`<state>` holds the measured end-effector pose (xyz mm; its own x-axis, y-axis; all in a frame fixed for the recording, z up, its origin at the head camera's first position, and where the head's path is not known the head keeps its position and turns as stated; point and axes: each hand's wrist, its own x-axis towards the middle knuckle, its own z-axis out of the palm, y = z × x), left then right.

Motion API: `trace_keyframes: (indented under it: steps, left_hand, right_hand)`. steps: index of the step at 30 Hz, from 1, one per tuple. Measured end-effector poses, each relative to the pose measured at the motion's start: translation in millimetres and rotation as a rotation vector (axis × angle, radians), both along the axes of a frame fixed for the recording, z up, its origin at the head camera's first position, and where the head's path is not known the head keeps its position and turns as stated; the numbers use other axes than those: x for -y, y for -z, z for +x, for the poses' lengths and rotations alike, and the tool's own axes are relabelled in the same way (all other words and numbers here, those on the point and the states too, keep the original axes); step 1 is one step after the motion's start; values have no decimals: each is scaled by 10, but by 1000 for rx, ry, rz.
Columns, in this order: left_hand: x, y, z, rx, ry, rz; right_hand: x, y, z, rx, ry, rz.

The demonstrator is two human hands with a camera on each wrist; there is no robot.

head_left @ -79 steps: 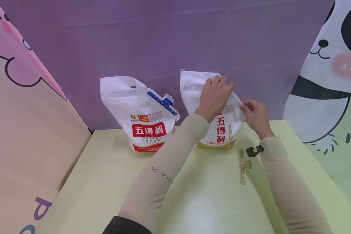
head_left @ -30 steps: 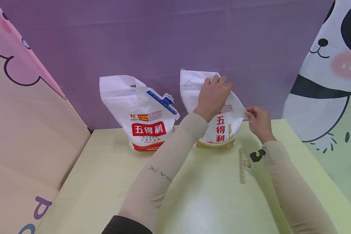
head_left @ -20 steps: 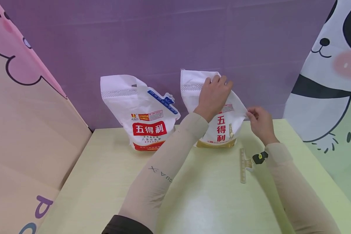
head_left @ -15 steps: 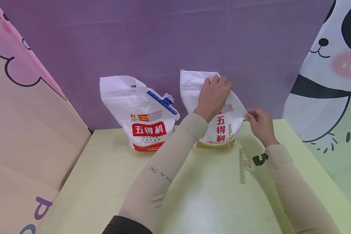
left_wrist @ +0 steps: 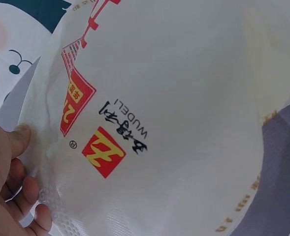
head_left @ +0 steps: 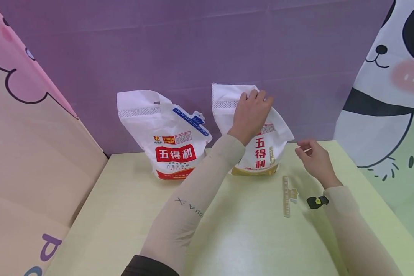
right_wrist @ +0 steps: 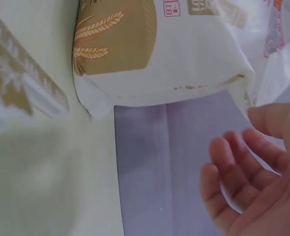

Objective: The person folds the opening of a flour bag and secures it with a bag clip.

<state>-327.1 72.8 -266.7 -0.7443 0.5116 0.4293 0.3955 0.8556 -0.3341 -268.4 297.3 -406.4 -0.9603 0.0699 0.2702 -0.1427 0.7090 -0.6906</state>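
Observation:
A white flour bag (head_left: 279,132) with red lettering and a gold base stands upright at the back of the table. My left hand (head_left: 251,115) grips its upper right edge; in the left wrist view the thumb lies on the near face and the fingertips curl at the edge. My right hand (head_left: 315,161) is just off the bag's pointed right corner, fingers loosely bent around nothing. In the right wrist view a small gap shows between those fingers and the bag. A gold and clear bag clip (head_left: 286,197) lies on the table, left of the right wrist.
A second white flour bag (head_left: 176,153) with a red label stands to the left, a blue bag clip (head_left: 192,122) fastened across its slanted corner. Behind the table (head_left: 227,222) hangs a purple cloth (head_left: 179,46). Printed panels flank both sides.
My right hand has let go of the bag's right corner and moved down and to the right. The left hand keeps its grip, and the clip has not moved.

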Motion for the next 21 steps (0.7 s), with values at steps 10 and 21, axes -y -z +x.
trace_keyframes:
  steps: [10,21]
  left_hand:
    - [23,-2,-7,-4,1,5]
    - [24,-2,-21,29,3,9]
  right_hand:
    - [-118,34,273,148,-161,59]
    - [-158,130,336,266,-352,66]
